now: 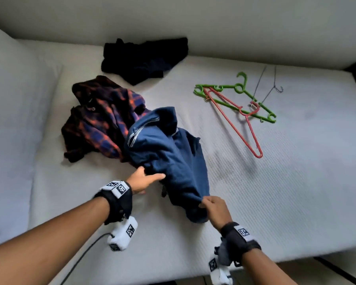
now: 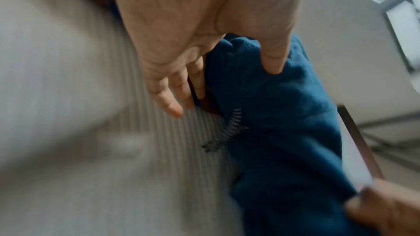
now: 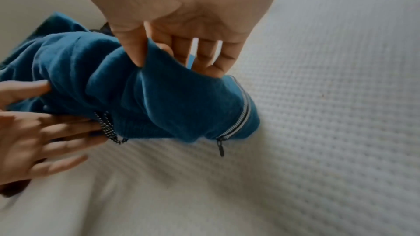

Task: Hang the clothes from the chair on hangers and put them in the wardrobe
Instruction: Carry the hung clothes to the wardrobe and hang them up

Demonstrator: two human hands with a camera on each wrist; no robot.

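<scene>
The blue zip jacket (image 1: 169, 159) lies bunched on the white mattress (image 1: 275, 192), partly over a plaid shirt (image 1: 103, 120). The right hand (image 1: 214, 208) pinches its near hem between thumb and fingers; the left hand (image 1: 144, 179) grips a fold at its side, thumb on top. It looks like soft, light fleece that will sag and twist rather than hold shape, so the collar and shoulder seams seem the best places to hold. The loose zip (image 3: 238, 125) may snag. The hangers (image 1: 236, 103) lie well apart to the right.
</scene>
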